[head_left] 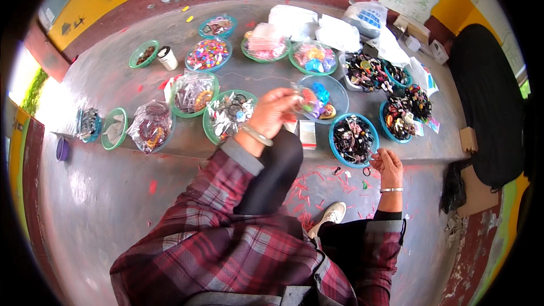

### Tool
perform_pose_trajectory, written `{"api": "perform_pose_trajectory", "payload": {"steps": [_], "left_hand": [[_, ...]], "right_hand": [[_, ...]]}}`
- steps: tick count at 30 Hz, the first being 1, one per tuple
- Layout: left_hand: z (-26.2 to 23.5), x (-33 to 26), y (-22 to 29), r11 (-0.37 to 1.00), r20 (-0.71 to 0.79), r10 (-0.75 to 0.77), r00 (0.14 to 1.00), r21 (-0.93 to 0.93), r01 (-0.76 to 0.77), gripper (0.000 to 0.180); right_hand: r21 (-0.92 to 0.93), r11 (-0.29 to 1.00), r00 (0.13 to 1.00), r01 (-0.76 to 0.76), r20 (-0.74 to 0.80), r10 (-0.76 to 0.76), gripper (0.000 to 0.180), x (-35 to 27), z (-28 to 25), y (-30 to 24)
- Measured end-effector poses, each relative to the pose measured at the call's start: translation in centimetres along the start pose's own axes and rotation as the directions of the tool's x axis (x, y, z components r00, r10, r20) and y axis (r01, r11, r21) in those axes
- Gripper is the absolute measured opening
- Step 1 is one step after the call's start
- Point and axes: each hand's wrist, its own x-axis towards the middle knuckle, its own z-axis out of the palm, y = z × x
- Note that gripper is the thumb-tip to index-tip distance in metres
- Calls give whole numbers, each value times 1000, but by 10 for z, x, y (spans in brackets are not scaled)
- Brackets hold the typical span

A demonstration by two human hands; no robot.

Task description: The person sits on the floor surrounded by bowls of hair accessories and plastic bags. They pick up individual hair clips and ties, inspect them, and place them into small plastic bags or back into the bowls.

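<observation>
My left hand, closed in a pinch, holds up a small clear plastic bag with something pinkish and greenish showing in it. Behind the bag stands a clear bluish bowl with blue and purple pieces inside. My right hand is at the right rim of a blue basket full of dark hair ties. Its thumb and fingers are pressed together, and what they hold is too small to make out. Below my left wrist, a green basket holds white and dark small pieces.
More baskets stand along the grey ledge, including a blue one of colourful pieces and a green one with pink sheets. A white cup is at the back left. Dark hair ties fill containers at right. Red scraps litter the floor near my shoe.
</observation>
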Motion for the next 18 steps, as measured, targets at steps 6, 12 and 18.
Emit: {"api": "perform_pose_trajectory", "payload": {"steps": [6,12,18], "left_hand": [[-169,-60,13,977,-555,199,808,175,-120,23],[-280,-127,-33,991,-886,38,462,92,96,22],[-262,-94,-50,999,-795,-26,606,6,52,27]], "right_hand": [[-67,998,998,-9,54,13,16,-15,12,-4],[-127,992,995,-18,99,31,16,-23,19,2],[-177,983,991,-48,116,70,17,-10,17,13]]}}
